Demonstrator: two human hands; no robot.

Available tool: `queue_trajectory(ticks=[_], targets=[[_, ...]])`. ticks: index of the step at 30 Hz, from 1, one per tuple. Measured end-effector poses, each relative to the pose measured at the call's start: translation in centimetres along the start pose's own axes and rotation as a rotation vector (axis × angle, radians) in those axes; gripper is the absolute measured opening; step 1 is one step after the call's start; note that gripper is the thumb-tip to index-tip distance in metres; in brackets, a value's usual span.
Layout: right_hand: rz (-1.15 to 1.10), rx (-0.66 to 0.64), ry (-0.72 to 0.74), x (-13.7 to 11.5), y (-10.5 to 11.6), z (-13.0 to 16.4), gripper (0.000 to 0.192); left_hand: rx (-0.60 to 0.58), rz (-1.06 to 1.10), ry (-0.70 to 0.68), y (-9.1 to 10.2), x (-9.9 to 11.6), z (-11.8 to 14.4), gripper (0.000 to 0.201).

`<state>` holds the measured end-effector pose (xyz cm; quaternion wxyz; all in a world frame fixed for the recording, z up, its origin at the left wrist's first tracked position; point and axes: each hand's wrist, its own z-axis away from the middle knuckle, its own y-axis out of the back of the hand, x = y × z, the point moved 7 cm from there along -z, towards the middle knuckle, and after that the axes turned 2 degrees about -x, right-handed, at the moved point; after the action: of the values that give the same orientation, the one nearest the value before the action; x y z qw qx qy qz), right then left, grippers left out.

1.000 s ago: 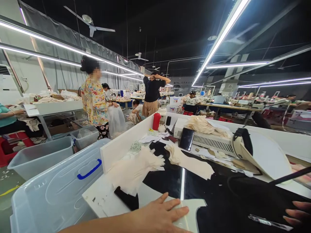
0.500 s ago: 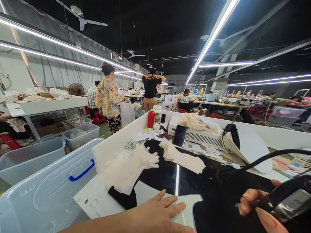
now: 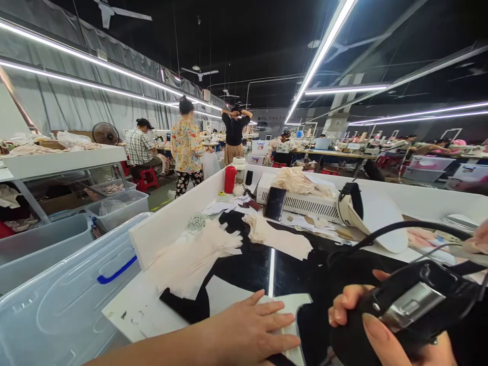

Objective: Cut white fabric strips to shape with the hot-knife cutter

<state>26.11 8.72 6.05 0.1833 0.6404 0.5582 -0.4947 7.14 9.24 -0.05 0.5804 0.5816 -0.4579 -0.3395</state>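
Here the left hand (image 3: 247, 330) lies flat, fingers spread, pressing a pale fabric piece (image 3: 293, 305) onto the worktable (image 3: 152, 310). Just beside it, the right hand (image 3: 366, 325) is wrapped around the black handle of an iron (image 3: 412, 305) (its cord (image 3: 381, 234) loops away above the knuckles). The iron looks heavy and rigid, probably hot at the metal, so the handle is the safe hold. The fabric appears thin and limp, likely to shift unless pinned. Beyond the fingertips lie cream glove pieces (image 3: 198, 254).
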Motion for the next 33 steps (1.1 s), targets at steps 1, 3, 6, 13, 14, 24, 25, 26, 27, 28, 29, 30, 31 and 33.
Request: queue_trajectory(ticks=[1,3,6,13,14,24,25,26,27,28,29,30,31,33], targets=[[0.003,-0.027,-0.011,-0.1,-0.1,0.0,0.051,0.019,0.01,0.008,0.1,0.0,0.1,0.053],[0.002,-0.079,-0.017,-0.5,-0.4,0.1,0.049,0.069,0.02,0.029,0.5,-0.2,0.3,0.053],[-0.025,-0.109,0.004,-1.6,-1.0,0.3,0.047,0.175,0.01,0.064,1.5,-0.5,1.0,0.042],[-0.091,-0.117,0.002,-2.8,-2.0,1.2,0.049,0.262,0.078,0.036,2.8,0.8,1.5,0.007],[-0.091,-0.124,0.006,-2.8,-2.0,1.3,0.048,0.246,0.074,0.022,2.6,1.2,1.3,0.006],[-0.112,-0.139,-0.002,-2.2,-2.5,2.1,0.051,0.186,-0.158,-0.146,1.1,3.3,-1.5,0.018],[-0.118,-0.142,-0.003,-2.1,-2.5,2.1,0.051,0.196,-0.187,-0.147,1.1,3.4,-1.7,0.02],[-0.121,-0.144,-0.004,-2.1,-2.6,2.2,0.051,0.208,-0.213,-0.142,1.0,3.5,-1.8,0.022],[-0.123,-0.146,-0.004,-2.0,-2.6,2.2,0.051,0.22,-0.237,-0.139,1.0,3.5,-1.9,0.024],[-0.124,-0.146,-0.004,-2.0,-2.6,2.2,0.05,0.23,-0.256,-0.14,0.9,3.6,-2.0,0.026],[-0.125,-0.146,0.002,-2.0,-2.6,2.3,0.05,0.241,-0.267,-0.142,0.8,3.6,-2.0,0.027],[-0.125,-0.148,0.01,-2.0,-2.7,2.3,0.05,0.247,-0.268,-0.143,0.8,3.6,-2.0,0.028],[-0.124,-0.152,0.019,-2.0,-2.7,2.3,0.049,0.247,-0.253,-0.14,0.7,3.6,-2.0,0.029],[-0.122,-0.161,0.032,-2.0,-2.8,2.3,0.048,0.234,-0.181,-0.112,0.8,3.2,-2.0,0.028]])
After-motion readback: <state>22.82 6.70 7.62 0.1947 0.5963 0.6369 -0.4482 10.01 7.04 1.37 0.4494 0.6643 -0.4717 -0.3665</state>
